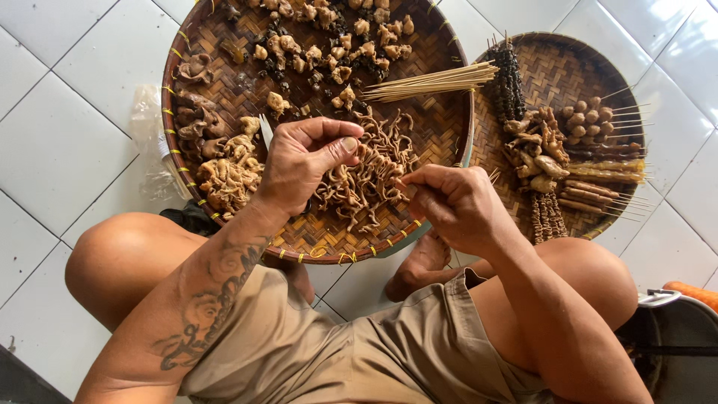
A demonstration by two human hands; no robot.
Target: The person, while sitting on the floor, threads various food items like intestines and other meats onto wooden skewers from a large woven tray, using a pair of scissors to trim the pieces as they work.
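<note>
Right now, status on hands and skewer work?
Left hand pinching tan curly meat strip. Right hand holding thin skewer, tip barely visible. Round woven bamboo tray below.

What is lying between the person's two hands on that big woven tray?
In the head view, a heap of curly brown intestine strips lies on the large woven tray between the left hand and right hand, which both pinch pieces.

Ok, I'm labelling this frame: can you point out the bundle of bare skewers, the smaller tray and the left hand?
bundle of bare skewers [434,81], head view, middle of the sticks.
smaller tray [553,63], head view, bare woven part near the top.
left hand [299,161], head view, back of the hand.
</note>
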